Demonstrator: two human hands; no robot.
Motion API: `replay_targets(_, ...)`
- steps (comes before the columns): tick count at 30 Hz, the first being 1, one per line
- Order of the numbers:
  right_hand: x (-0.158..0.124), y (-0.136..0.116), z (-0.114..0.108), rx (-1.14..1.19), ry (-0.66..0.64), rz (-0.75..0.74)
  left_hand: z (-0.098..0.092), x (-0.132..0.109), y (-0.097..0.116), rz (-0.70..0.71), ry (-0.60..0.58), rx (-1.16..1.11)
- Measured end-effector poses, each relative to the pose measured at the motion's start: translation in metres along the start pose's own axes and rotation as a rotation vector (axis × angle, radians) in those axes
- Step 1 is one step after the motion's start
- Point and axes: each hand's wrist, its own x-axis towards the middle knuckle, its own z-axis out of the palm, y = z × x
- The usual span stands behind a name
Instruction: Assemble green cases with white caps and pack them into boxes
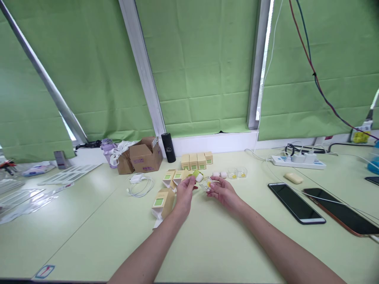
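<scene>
My right hand point(224, 192) pinches a small clear plastic cup point(205, 184) with a yellow spot inside, tilted above the table. My left hand point(186, 192) is closed, thumb and fingers together, close to the cup's left side. Just beyond its fingertips is a small white and green piece point(199, 177); whether the fingers grip it I cannot tell. Several small white pieces point(219, 174) and two more clear cups point(237, 173) with yellow spots line up behind my right hand. An opened kraft box point(164, 200) with a green label lies beside my left wrist.
More opened boxes point(174, 177) and a row of upright small boxes point(194, 161) stand farther back. A white charger with cable point(137, 179) lies left, near a cardboard carton point(145, 156) and black bottle point(168, 148). Two phones point(296, 203) and a power strip point(299, 161) are right.
</scene>
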Motion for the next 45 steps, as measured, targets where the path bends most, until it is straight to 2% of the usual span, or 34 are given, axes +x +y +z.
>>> replay_targets(7, 0.002, 0.007, -0.002, -0.024, -0.003, -0.025, 0.001, -0.002, 0.0, 0.01, -0.057, 0.05)
replay_targets(17, -0.003, -0.005, 0.004, -0.035, -0.026, -0.004, 0.003, -0.004, 0.004, 0.035, -0.054, 0.115)
replay_targets(45, -0.001, -0.003, 0.002, -0.054, -0.004, -0.033, 0.006, -0.008, 0.003, -0.012, -0.031, 0.089)
